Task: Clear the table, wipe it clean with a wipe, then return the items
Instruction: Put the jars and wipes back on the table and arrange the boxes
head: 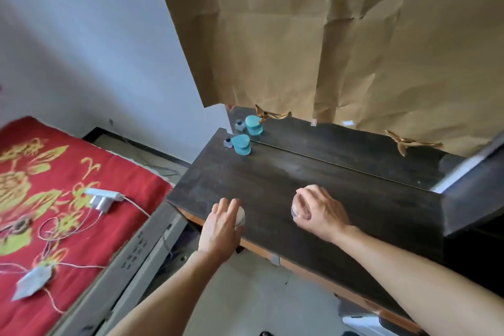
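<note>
Lower centre, surface (272, 177) edge: left hand (221, 226) grips white jar (240, 216), right hand (319, 209) grips clear jar (298, 210). Probably clearing; next lift both off.

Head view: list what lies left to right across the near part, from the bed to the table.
Left to right: blanket → charger → left hand, gripping a white jar → right hand, gripping a clear cup.

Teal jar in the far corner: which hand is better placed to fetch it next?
Probably the left hand: the teal jar stands on its side of the table. Both are full, though: it grips a white container; the right hand grips a clear cup.
</note>
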A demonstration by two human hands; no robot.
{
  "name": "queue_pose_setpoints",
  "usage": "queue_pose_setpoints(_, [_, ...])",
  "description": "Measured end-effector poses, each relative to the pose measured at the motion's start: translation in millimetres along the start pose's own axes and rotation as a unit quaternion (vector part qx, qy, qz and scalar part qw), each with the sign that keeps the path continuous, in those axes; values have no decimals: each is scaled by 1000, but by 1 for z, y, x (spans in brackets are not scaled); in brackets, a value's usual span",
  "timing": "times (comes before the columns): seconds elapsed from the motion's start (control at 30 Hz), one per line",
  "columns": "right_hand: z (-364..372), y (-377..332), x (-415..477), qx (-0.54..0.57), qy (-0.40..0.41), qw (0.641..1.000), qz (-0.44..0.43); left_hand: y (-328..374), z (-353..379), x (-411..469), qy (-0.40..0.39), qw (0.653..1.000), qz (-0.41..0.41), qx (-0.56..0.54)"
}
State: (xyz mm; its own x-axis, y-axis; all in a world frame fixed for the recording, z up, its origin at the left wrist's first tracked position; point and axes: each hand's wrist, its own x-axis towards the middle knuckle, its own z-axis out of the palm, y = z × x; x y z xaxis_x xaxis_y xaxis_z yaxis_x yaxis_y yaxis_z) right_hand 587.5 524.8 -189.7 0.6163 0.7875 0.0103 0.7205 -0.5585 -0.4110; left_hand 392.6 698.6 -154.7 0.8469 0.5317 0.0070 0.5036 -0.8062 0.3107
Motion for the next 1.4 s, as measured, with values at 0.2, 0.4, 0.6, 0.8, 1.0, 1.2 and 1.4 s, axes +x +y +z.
queue_pose_setpoints(0.2, [18,-31,57,7,-19,1000,-3,-53,-8,50,-13,1000,-25,-1])
queue_pose_setpoints(0.4, [34,-32,133,2,-30,1000,8,-77,6,118,-53,998,-12,14])
queue_pose_setpoints(0.6, [61,-37,219,10,-48,998,36,-107,18,200,-106,993,-4,52])
queue_pose_setpoints(0.8, [85,-43,264,3,-70,996,57,-128,42,259,-153,987,6,57])
queue_pose_setpoints(1.0, [99,-47,281,-11,-64,994,85,-146,58,295,-196,976,53,75])
queue_pose_setpoints(1.2, [102,-65,284,-27,-59,986,152,-168,55,312,-237,954,143,112])
queue_pose_setpoints(1.4, [93,-87,261,-64,12,975,212,-174,27,313,-178,939,254,146])
